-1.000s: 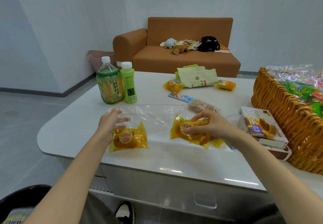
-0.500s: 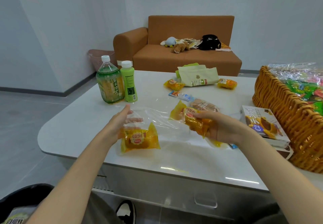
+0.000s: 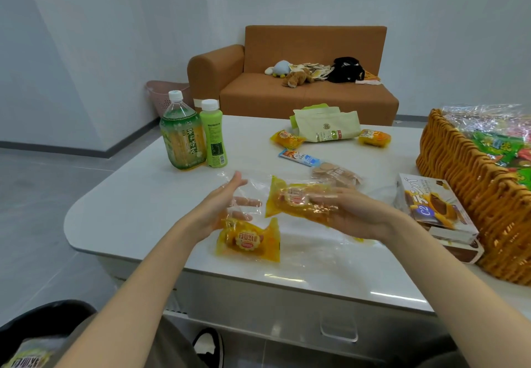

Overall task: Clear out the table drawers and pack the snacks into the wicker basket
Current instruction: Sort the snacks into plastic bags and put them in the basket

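wicker basket — green snack bags inside | right hand holds yellow packets

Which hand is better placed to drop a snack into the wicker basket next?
Right. The right hand holds a yellow snack packet and is nearer the wicker basket; the left hand is farther away, touching clear plastic.

The wicker basket is cut off by the right edge. The fingers of the left hand are blurred behind a clear bag. The right hand is partly hidden under a yellow snack packet. A wrapper is cropped at the lower left corner.
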